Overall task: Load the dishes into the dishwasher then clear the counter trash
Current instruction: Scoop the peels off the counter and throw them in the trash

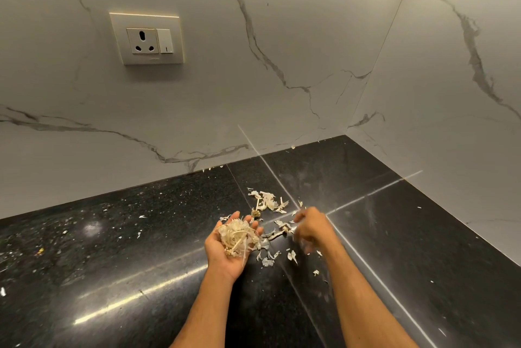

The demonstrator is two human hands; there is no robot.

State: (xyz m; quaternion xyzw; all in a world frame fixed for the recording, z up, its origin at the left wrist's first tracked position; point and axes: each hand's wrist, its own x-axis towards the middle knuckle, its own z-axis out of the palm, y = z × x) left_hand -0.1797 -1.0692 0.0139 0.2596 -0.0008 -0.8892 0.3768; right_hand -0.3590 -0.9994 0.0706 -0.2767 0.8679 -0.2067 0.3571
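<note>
Below-right of the wall socket (149, 38), on the black desk (112, 249): scattered dry peels (267, 201). Left hand (225, 251), palm up, fingers (248, 218) apart and relaxed, carries a peel heap (238, 236). Right hand (310, 227), farther right of the socket, blurred; fingers' state cannot be told.

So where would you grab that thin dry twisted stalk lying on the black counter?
Pinch the thin dry stalk mid-length, from straight above: it lies flat on the black stone counter, too slim to scoop under. Probably use the right hand beside it, since the left hand lies palm-up, cupping a heap of papery peels.
</note>
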